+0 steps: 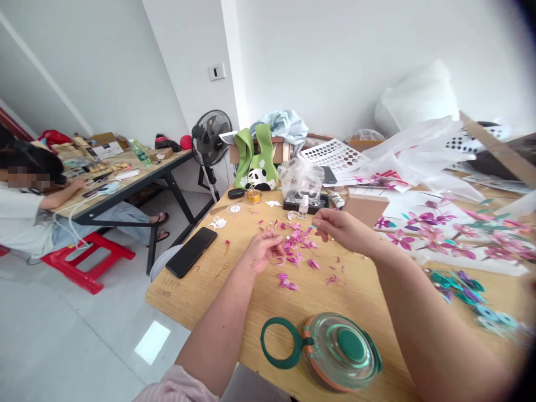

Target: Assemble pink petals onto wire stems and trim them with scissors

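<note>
My left hand (264, 252) is closed in a pinch over the wooden table; what its fingertips hold, if anything, is too small to make out. To its right, my right hand (337, 228) also pinches, fingertips pointing left toward the other hand, with its contents unclear. Between and below the hands lie scattered magenta petals (298, 237), some touching or close to the left fingers. Another small petal cluster (287, 281) rests nearer to me. Just behind the right hand stands a small clear bottle (304, 206) with a white top.
A green-lidded clear bottle (343, 352) lies at the front edge. A black phone (191, 252) is at left. Behind are a green panda bag (256, 167), a black tray (322, 202) and a cardboard box (366, 209). Pink flowers (435, 231) lie right. A person sits far left.
</note>
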{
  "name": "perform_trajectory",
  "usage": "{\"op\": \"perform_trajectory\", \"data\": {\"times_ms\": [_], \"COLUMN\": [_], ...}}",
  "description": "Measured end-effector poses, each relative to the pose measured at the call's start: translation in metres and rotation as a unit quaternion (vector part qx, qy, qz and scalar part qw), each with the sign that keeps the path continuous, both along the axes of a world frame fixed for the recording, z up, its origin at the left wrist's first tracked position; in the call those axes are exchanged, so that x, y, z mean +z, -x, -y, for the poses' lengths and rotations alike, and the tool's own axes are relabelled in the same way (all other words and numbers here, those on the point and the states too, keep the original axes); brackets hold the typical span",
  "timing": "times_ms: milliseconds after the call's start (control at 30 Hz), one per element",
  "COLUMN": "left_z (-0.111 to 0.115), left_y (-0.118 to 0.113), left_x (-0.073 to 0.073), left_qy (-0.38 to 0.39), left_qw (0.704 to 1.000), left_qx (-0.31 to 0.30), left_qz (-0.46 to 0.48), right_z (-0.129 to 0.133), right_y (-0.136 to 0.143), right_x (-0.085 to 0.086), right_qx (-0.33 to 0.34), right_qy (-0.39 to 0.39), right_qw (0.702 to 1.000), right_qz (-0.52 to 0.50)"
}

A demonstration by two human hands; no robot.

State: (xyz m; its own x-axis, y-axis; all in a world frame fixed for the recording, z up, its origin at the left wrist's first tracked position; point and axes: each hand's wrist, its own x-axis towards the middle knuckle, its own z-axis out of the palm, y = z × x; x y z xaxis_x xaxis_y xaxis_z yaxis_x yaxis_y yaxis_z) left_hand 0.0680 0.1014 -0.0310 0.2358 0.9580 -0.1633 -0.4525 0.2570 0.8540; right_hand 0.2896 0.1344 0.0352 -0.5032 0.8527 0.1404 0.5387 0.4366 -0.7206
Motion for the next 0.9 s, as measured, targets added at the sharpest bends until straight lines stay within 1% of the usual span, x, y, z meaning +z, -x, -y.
{"op": "perform_trajectory", "data": {"times_ms": [67, 133, 167, 233, 333, 400, 433, 467, 500, 533, 600, 633, 667, 700, 733, 767, 800, 833, 900], "left_z": [0.002, 0.004, 0.005, 0.004, 0.003, 0.004, 0.004, 0.004, 0.004, 0.003, 0.003, 0.003, 0.003, 0.004, 0.004, 0.005, 0.005, 0.006, 0.006], "left_y": [-0.001, -0.001, -0.001, -0.002, -0.003, -0.002, -0.002, -0.002, -0.001, -0.001, -0.001, -0.001, -0.001, -0.002, -0.003, -0.004, -0.005, -0.006, -0.007], "left_x": [0.001, 0.003, 0.004, 0.005, 0.007, 0.007, 0.007, 0.007, 0.007, 0.007, 0.007, 0.007, 0.008, 0.008, 0.009, 0.009, 0.009, 0.009, 0.008], "left_qy": [-0.001, -0.004, -0.009, -0.015, -0.012, -0.005, -0.002, 0.000, 0.002, 0.004, 0.007, 0.008, 0.007, 0.006, 0.004, 0.003, 0.002, 0.001, 0.000], "left_qw": [1.000, 1.000, 1.000, 1.000, 0.999, 0.999, 1.000, 1.000, 1.000, 1.000, 1.000, 1.000, 1.000, 1.000, 1.000, 1.000, 1.000, 1.000, 1.000], "left_qx": [-0.008, -0.016, -0.014, -0.013, -0.028, -0.031, -0.029, -0.024, -0.018, -0.011, 0.001, 0.004, 0.005, 0.004, 0.001, -0.003, -0.008, -0.013, -0.024], "left_qz": [0.003, 0.005, 0.009, 0.018, 0.014, 0.011, 0.012, 0.014, 0.017, 0.019, 0.022, 0.023, 0.024, 0.024, 0.023, 0.021, 0.016, 0.010, -0.003], "right_z": [0.003, 0.006, 0.008, 0.009, 0.014, 0.023, 0.029, 0.036, 0.043, 0.050, 0.063, 0.070, 0.076, 0.082, 0.087, 0.091, 0.094, 0.096, 0.096], "right_y": [0.001, 0.005, 0.008, 0.014, 0.013, -0.002, -0.014, -0.029, -0.048, -0.068, -0.113, -0.135, -0.156, -0.175, -0.192, -0.205, -0.214, -0.221, -0.226], "right_x": [0.003, 0.009, 0.013, 0.024, 0.046, 0.059, 0.063, 0.064, 0.064, 0.061, 0.049, 0.040, 0.030, 0.020, 0.010, 0.000, -0.010, -0.018, -0.031], "right_qx": [-0.021, -0.025, -0.027, -0.043, -0.028, -0.013, -0.015, -0.028, -0.055, -0.091, -0.179, -0.241, -0.306, -0.377, -0.447, -0.505, -0.529, -0.543, -0.550], "right_qy": [-0.011, -0.033, -0.028, 0.003, 0.006, 0.006, 0.012, 0.018, 0.022, 0.023, 0.019, 0.011, 0.005, 0.006, 0.001, -0.013, -0.017, -0.021, -0.022], "right_qw": [0.999, 0.996, 0.994, 0.985, 0.981, 0.979, 0.979, 0.979, 0.979, 0.977, 0.966, 0.953, 0.940, 0.921, 0.894, 0.859, 0.840, 0.827, 0.817], "right_qz": [-0.033, -0.078, -0.106, -0.165, -0.192, -0.201, -0.201, -0.199, -0.194, -0.193, -0.187, -0.181, -0.153, -0.100, -0.017, 0.084, 0.122, 0.144, 0.171]}}
